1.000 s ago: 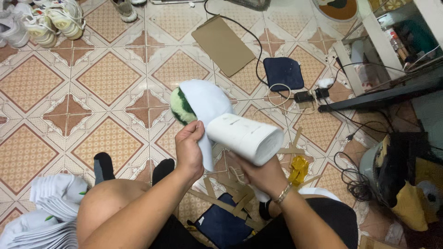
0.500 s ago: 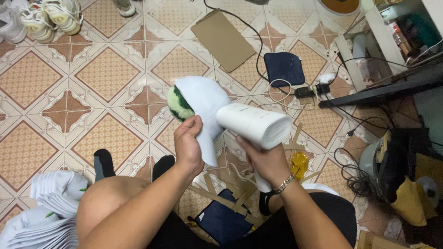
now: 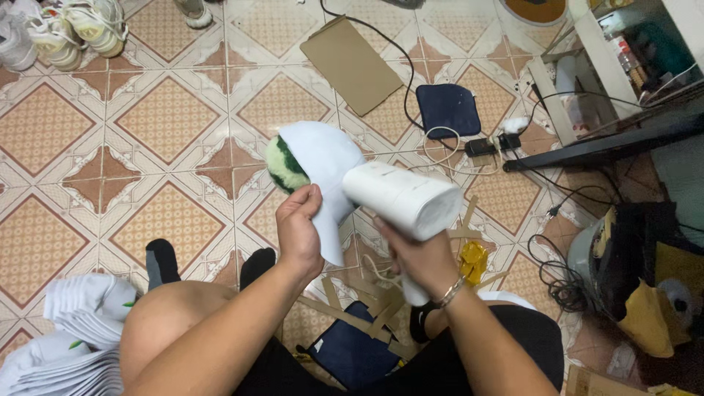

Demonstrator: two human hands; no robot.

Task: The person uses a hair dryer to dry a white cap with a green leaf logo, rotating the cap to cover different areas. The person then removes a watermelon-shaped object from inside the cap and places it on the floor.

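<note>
My left hand grips a white sock stretched over a green-and-white striped ball form, held above the tiled floor. My right hand holds a white handheld dryer-like appliance by its handle, its barrel lying right beside the sock. A bracelet sits on my right wrist. My bare knee fills the lower middle of the view.
A stack of white socks lies at lower left. Cardboard strips and a dark blue pad lie under my arms. Shoes sit at upper left, a cardboard sheet, blue cushion, power strip and cables beyond.
Both hands with the sock and the appliance have stayed together, shifting slightly; the appliance's barrel has swung a little lower and closer to the sock.
</note>
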